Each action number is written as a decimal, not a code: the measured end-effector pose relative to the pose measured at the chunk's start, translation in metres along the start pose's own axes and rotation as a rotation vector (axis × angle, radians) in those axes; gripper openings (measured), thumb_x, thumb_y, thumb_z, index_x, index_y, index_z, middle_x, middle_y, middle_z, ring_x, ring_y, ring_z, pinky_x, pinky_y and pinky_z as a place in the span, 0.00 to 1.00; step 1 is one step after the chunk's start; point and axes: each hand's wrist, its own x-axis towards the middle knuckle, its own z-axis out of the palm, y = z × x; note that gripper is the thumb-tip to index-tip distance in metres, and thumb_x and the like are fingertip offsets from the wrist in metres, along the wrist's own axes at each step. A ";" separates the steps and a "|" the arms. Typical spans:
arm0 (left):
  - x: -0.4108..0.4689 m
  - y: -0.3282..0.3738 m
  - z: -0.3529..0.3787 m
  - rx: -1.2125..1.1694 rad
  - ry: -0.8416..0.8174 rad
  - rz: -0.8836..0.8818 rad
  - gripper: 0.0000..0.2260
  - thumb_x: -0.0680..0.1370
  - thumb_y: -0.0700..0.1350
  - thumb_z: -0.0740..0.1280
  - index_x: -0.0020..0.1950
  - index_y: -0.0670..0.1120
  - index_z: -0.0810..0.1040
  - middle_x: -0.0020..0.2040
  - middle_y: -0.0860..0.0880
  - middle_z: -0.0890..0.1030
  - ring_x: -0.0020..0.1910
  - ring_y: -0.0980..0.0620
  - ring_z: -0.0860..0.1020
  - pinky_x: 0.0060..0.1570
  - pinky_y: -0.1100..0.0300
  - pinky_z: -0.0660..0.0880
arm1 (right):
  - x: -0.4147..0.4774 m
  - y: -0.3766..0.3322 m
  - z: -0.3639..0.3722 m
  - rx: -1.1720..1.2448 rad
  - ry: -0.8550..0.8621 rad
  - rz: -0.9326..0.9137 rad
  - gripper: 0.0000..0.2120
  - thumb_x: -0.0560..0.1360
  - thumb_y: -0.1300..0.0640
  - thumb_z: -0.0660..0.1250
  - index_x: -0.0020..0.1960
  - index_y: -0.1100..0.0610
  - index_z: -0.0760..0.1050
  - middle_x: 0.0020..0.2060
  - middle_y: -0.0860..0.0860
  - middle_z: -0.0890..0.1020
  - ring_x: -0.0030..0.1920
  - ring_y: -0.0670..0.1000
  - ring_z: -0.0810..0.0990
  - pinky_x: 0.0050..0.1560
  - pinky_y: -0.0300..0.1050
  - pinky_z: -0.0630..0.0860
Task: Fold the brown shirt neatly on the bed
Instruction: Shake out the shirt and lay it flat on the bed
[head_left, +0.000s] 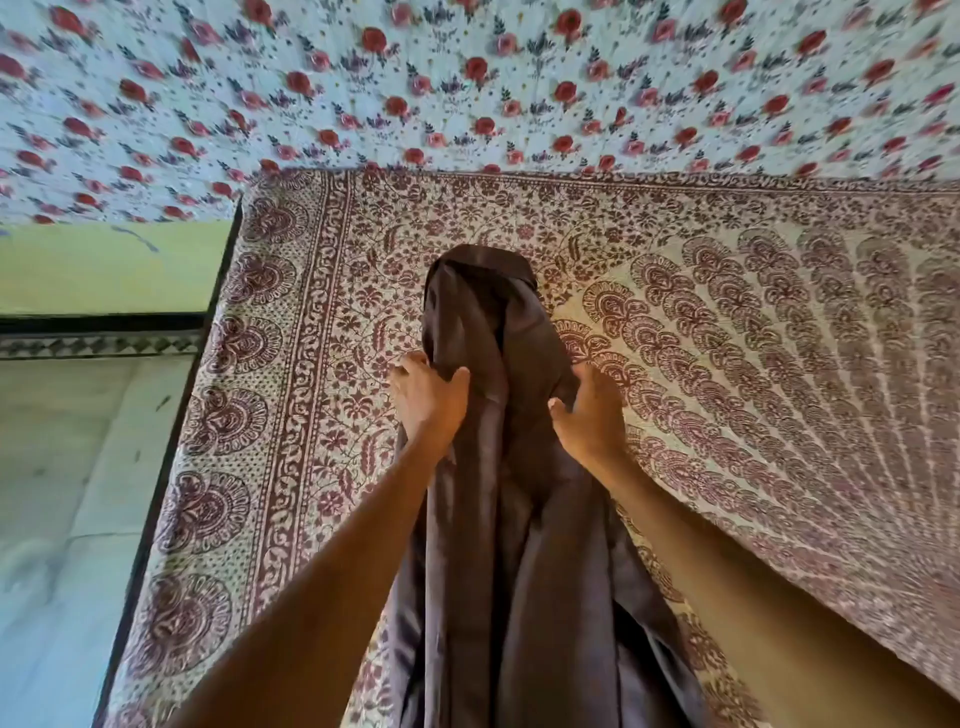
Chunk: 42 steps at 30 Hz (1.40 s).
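The brown shirt (493, 467) hangs bunched in a long narrow column over the bed (753, 338), which wears a cream cover with a maroon print. My left hand (428, 400) grips the cloth's left edge, thumb over the front. On the opposite edge, at about the same height, my right hand (589, 410) holds the fabric. The shirt's top end curls over above both hands, and its lower part drops out of view at the bottom edge. Sleeves and collar are hidden in the folds.
A rose-patterned cloth (467, 78) covers the surface beyond the bed's far edge. The bed's dark frame edge (171, 441) runs down the left side. Left of it lie a pale floor (62, 493) and a green wall (104, 265).
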 end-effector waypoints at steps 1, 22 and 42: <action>0.007 -0.002 0.003 0.000 -0.021 -0.024 0.29 0.73 0.52 0.71 0.67 0.42 0.63 0.67 0.39 0.68 0.66 0.38 0.69 0.65 0.45 0.67 | 0.008 0.001 0.006 -0.002 -0.009 0.056 0.25 0.73 0.54 0.70 0.67 0.60 0.69 0.61 0.60 0.76 0.62 0.61 0.74 0.62 0.53 0.71; -0.136 0.064 -0.116 -0.157 0.055 0.169 0.07 0.80 0.40 0.58 0.56 0.50 0.69 0.43 0.49 0.76 0.36 0.48 0.75 0.35 0.56 0.68 | -0.125 -0.077 -0.200 0.434 0.318 0.028 0.10 0.80 0.56 0.65 0.53 0.62 0.80 0.44 0.52 0.82 0.45 0.51 0.78 0.43 0.37 0.67; -0.536 0.142 -0.228 0.880 0.135 0.603 0.51 0.60 0.74 0.68 0.75 0.48 0.59 0.77 0.43 0.52 0.75 0.40 0.54 0.74 0.43 0.52 | -0.409 -0.079 -0.570 0.212 0.685 -0.246 0.11 0.81 0.55 0.61 0.60 0.54 0.80 0.53 0.51 0.84 0.50 0.53 0.82 0.42 0.42 0.73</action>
